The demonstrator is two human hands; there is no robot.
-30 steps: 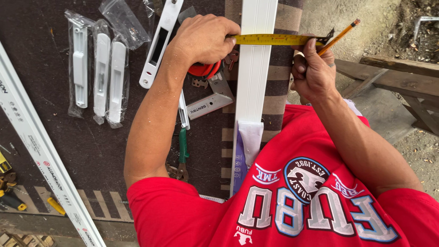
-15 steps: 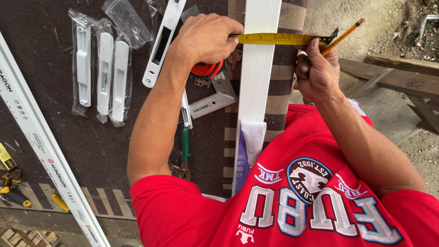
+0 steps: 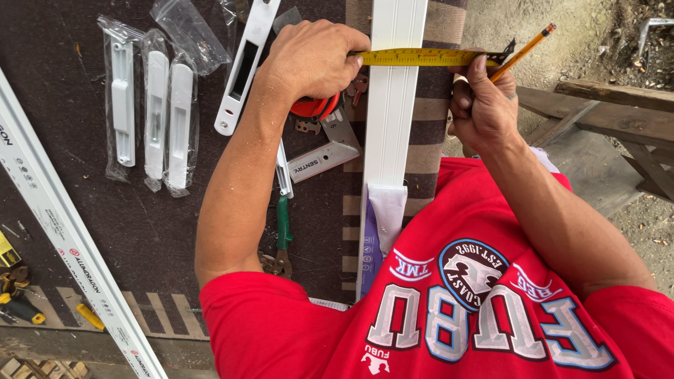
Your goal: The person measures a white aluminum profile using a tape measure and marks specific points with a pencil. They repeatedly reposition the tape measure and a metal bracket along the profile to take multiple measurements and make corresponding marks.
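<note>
two hands at work over the white strip (image 3: 397,133). since a second ago we see almost no change: both hands hold the same places and the tape blade (image 3: 421,57) still lies flat across the strip, so we judge the measure is settled and being read or marked, not reset.

left hand (image 3: 312,60): grip closed over the red tape case (image 3: 316,107), which sits under the palm, just left of the strip. right hand (image 3: 484,105): grip closed on a pencil (image 3: 523,50), thumb pressing the blade's far end just past the strip's right edge; pencil tip near the blade, contact not clear.

strip runs lengthwise between the two grips, on the dark tabletop (image 3: 84,210). left of the left grip: bagged white fittings (image 3: 151,112); below it, a metal square (image 3: 326,151) and green-handled pliers (image 3: 283,235).
</note>
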